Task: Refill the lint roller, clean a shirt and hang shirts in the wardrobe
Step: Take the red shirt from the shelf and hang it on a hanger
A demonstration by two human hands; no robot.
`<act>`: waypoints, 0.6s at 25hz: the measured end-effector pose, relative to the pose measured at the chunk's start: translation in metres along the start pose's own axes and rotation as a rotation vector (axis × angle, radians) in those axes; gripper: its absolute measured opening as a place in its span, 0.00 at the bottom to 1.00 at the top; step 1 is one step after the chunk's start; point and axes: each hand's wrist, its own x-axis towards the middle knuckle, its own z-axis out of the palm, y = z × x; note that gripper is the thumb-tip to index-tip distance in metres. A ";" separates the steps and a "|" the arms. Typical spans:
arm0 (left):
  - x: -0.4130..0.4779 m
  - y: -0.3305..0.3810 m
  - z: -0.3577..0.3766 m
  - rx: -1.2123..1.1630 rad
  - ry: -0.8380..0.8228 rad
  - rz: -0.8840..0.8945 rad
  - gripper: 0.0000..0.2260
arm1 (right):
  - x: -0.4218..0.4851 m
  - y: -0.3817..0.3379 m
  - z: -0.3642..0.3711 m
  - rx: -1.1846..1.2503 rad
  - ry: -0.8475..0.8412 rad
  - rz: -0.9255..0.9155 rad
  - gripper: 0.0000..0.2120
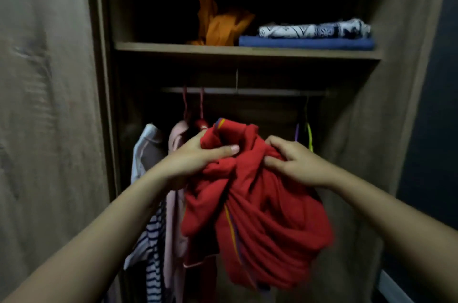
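A bunched red shirt (257,216) with a yellow and purple stripe hangs in front of the open wardrobe. My left hand (198,156) grips its upper left part, the thumb laid across the cloth. My right hand (295,161) pinches the fabric at the upper right. Behind the shirt runs the hanging rail (247,91), with two red hanger hooks (193,107) over it at the left. Whether a hanger is inside the red shirt is hidden by the cloth.
Hanging at the left are a pink garment (173,203), a striped one (151,248) and a pale one (143,149). Purple and yellow hangers (306,134) hang at the right. The shelf (247,51) above holds orange cloth (220,25) and folded clothes (312,35). Open wardrobe doors (44,104) flank both sides.
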 end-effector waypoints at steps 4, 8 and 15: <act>0.011 -0.010 0.014 -0.099 0.052 -0.125 0.03 | -0.031 0.032 -0.002 0.280 0.161 0.264 0.05; 0.021 -0.019 0.019 -0.187 0.156 -0.195 0.06 | -0.051 0.048 -0.018 0.264 0.506 0.437 0.06; 0.039 -0.024 0.048 -0.135 0.193 -0.189 0.08 | -0.065 0.036 -0.007 -0.074 0.284 0.453 0.20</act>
